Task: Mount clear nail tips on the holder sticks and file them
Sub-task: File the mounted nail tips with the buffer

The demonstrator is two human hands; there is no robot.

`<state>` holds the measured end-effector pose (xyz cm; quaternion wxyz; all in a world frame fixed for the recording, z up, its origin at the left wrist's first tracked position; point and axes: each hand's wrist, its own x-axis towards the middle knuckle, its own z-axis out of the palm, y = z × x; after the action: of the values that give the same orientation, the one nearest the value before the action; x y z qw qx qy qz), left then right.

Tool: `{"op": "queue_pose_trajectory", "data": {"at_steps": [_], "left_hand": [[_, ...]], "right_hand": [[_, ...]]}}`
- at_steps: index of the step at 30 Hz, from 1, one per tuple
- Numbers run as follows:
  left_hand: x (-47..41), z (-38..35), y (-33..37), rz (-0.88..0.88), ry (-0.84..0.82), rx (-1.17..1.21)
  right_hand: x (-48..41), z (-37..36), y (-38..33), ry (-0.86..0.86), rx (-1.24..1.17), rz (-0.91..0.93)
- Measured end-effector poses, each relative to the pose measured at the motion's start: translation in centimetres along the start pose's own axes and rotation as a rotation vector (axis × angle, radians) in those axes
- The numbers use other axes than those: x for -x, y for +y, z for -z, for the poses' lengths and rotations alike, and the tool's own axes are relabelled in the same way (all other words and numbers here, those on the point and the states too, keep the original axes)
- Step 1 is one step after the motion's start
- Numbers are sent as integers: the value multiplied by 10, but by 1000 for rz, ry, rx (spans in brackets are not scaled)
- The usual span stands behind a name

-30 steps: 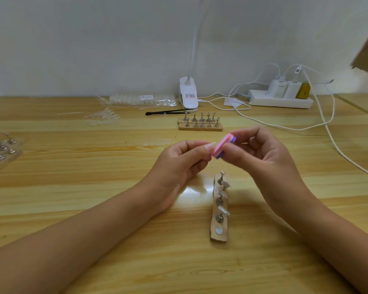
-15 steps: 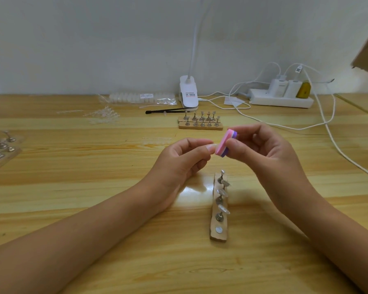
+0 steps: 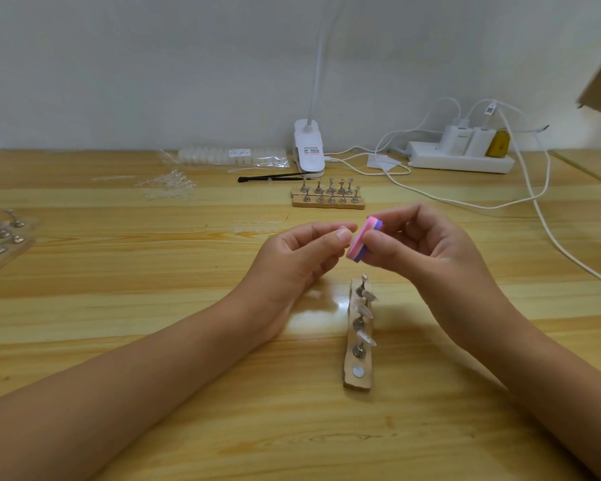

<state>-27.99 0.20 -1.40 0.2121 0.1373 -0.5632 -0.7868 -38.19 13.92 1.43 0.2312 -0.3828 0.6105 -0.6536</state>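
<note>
Head view, sole camera.

The right hand is grasping a pink-and-purple file block, thumb on the near face and fingers wrapping over the far side. The block is standing nearly upright, its visible long edge leaning slightly rightward at the top.

The left hand is curling its fingers, with the thumb tip pressing toward the forefinger and meeting the block's left face. Whatever is pinched there is hidden, so it cannot be confirmed that this hand is holding a nail tip or stick.

Both hands are hovering above the table, nearly level with each other, with the block sitting between them.

The wooden strip is lying directly below the block and on the person's side of it, between the wrists and closer to the right one. Its long axis is running away from the person, pointing at the gap between the hands. Holder sticks are standing on it, several carrying clear nail tips. One bare magnet is showing at the near end.

Judgement: filing is in hand. A stick is probably out of that vacant slot. Returning it calls for a short drop toward the person.

Beyond the hands, a second stand of sticks and a bag of tips are lying well apart.
</note>
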Motion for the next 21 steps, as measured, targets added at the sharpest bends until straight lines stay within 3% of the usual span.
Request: {"op": "queue_pose_trajectory", "data": {"at_steps": [10, 14, 17, 21], "left_hand": [[-2, 2, -1, 0, -6, 32], [-3, 1, -2, 1, 1, 28], [-3, 2, -3, 1, -6, 28], [-3, 3, -2, 1, -2, 26]], "right_hand": [[0, -1, 2, -92, 13, -68], [-2, 3, 2, 18, -52, -1], [0, 0, 2, -77, -11, -29], [-2, 2, 2, 5, -57, 7]]}}
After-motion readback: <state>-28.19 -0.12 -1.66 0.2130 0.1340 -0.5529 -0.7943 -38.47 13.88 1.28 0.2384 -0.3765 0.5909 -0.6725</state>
